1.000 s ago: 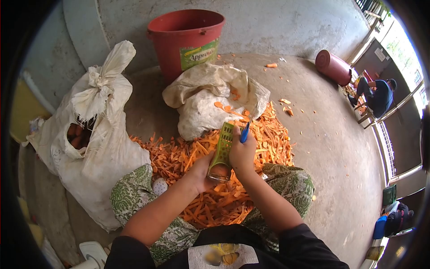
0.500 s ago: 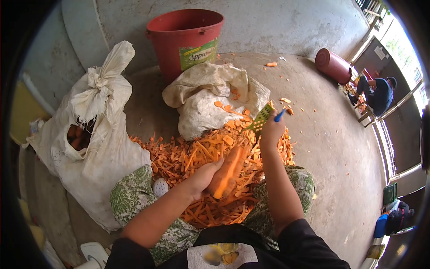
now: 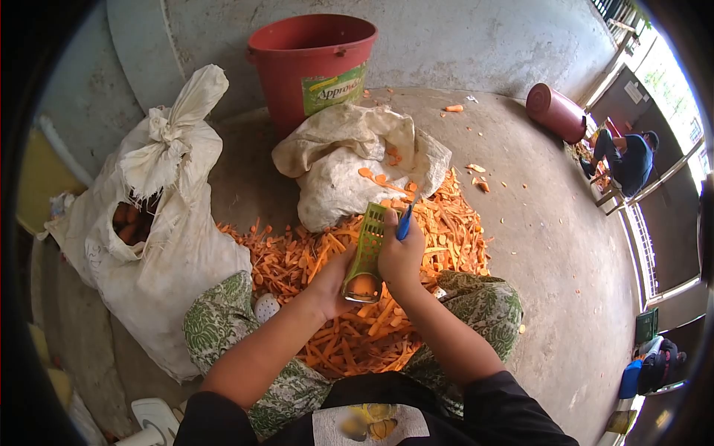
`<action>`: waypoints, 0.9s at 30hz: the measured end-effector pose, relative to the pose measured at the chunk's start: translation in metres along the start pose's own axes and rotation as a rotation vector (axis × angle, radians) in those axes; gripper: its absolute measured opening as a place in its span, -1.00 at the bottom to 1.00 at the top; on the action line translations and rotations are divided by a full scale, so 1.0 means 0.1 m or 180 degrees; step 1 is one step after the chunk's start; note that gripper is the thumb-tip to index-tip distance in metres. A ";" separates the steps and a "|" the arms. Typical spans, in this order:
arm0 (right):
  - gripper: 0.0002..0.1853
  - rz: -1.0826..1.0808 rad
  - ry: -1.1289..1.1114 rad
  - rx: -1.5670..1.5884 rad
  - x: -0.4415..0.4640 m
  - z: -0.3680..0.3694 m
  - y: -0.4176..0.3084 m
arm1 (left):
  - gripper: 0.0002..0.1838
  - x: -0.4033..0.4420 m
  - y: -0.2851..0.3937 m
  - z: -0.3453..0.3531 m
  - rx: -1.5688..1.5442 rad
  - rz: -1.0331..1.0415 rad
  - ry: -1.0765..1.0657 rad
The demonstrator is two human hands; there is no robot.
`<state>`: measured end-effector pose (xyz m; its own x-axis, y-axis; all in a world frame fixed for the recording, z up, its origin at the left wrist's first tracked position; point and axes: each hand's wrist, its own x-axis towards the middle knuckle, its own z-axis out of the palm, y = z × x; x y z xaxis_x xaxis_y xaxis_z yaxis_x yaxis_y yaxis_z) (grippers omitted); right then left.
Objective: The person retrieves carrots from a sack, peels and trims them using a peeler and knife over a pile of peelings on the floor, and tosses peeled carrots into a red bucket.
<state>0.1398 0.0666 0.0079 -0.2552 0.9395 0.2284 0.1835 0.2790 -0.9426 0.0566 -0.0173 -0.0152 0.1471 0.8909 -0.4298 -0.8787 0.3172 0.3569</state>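
My right hand [image 3: 402, 251] is wrapped round a flat green perforated peeler [image 3: 367, 251]. A small blue-handled knife [image 3: 404, 225] sticks up from the same hand, its thin blade pointing away. My left hand [image 3: 332, 285] is closed just left of the peeler, round a carrot [image 3: 363, 285] that the peeler mostly covers; orange shows through its lower opening. Below both hands, between my knees, spreads a big heap of orange carrot peelings [image 3: 297, 267].
A tied white sack [image 3: 167, 245] with carrots showing through a hole stands left. Ahead are a crumpled whitish sack [image 3: 335, 178] and a red bucket [image 3: 279, 82]. Carrot scraps dot the concrete floor [image 3: 565, 245]. A red barrel [image 3: 554, 113] lies near a seated person [image 3: 636, 160] at right.
My right hand has come down and left with the peeler and knife, so the peeler now lies over the carrot. The carrot was in plain view before.
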 end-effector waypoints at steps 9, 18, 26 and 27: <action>-0.69 0.0757 0.1384 0.0073 0.87 -0.46 0.58 | -0.55 -0.15 -0.04 0.11 0.1094 -0.0477 -0.0070; -0.69 -0.0269 0.0097 0.0054 0.02 -0.05 -0.03 | -0.64 0.05 0.02 0.00 0.0406 -0.0128 -0.0134; -0.72 -0.0114 0.0472 -0.0751 0.25 -0.10 0.13 | -0.57 -0.01 -0.08 -0.04 0.0980 -0.0110 -0.0036; -0.73 0.0016 0.0759 -0.0715 0.49 -0.19 0.27 | -0.55 -0.03 -0.09 -0.04 0.1345 -0.0302 -0.0090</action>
<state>0.1503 0.1242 -0.0020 -0.0291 0.9537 0.2995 0.3957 0.2861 -0.8727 0.0623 -0.0239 -0.0203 0.2356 0.8581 -0.4562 -0.5985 0.4980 0.6276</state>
